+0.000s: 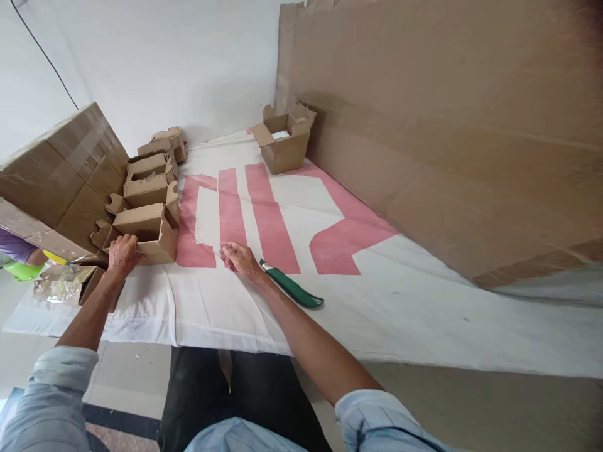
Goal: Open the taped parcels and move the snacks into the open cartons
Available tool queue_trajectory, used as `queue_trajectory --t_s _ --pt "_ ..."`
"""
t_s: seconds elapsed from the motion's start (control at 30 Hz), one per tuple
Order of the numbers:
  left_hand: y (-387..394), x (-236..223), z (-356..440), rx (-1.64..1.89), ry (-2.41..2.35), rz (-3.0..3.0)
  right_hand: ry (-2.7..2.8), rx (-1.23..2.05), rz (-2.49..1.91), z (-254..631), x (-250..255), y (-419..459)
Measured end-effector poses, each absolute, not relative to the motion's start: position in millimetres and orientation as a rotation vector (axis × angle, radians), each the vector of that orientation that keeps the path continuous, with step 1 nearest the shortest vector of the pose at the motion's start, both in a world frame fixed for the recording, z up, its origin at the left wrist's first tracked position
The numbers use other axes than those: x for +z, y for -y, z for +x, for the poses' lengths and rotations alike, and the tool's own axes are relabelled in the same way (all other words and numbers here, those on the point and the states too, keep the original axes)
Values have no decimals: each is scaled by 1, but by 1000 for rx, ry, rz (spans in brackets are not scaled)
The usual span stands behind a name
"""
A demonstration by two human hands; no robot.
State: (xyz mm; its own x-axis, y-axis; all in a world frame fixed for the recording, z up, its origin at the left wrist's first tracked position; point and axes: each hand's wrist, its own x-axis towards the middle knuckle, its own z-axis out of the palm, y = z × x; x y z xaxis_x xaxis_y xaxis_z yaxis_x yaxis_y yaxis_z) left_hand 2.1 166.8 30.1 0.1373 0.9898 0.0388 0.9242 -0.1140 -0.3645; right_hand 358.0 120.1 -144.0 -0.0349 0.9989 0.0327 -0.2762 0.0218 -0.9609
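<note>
My left hand (124, 255) grips the near wall of an open cardboard box (160, 248), its fingers over the rim. This box is the nearest in a row of small open boxes on the left. My right hand (239, 258) is over the red print on the white cloth, its fingers curled and pressed together; whether anything small is in them is hidden. Just right of that wrist lies a green-handled utility knife (294, 285), apart from the fingers.
Behind the row leans a large taped carton (70, 169). Another open box (285, 147) holding something white stands at the back, beside a tall cardboard sheet (424, 125). A torn box (66, 282) sits at the left edge of the cloth-covered table (424, 314). Another person's purple sleeve (16, 246) shows far left.
</note>
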Motion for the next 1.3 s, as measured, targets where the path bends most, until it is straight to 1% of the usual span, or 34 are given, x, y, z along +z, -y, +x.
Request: queue_trajectory --t_s 0.13,0.33,0.7,0.9,0.97,1.1,1.17,1.23,1.3 --pt "-178 26 3 305 1864 -2089 1039 1339 -975 358 -146 -121" --pt "-181 19 5 186 1887 -2068 1065 1320 -999 359 -147 -121" --pt "-125 -1 21 -121 1825 -2138 1130 1232 -1019 357 -154 -116" --pt "-123 -13 39 -171 1899 -2127 1233 1172 -1080 352 -146 -102" --pt "-126 -15 42 -199 1916 -2120 1336 1020 -1106 359 -141 -89" --pt "-123 -15 37 -269 1904 -2169 1599 445 -1233 405 -141 -54" --pt "-112 -16 31 -344 1887 -2193 1702 231 -1350 436 -147 -34" --pt "-96 -20 26 -479 1875 -2167 1777 117 -1480 463 -157 -14" --pt "-75 -31 26 -626 1875 -2111 1826 78 -1588 481 -168 3"
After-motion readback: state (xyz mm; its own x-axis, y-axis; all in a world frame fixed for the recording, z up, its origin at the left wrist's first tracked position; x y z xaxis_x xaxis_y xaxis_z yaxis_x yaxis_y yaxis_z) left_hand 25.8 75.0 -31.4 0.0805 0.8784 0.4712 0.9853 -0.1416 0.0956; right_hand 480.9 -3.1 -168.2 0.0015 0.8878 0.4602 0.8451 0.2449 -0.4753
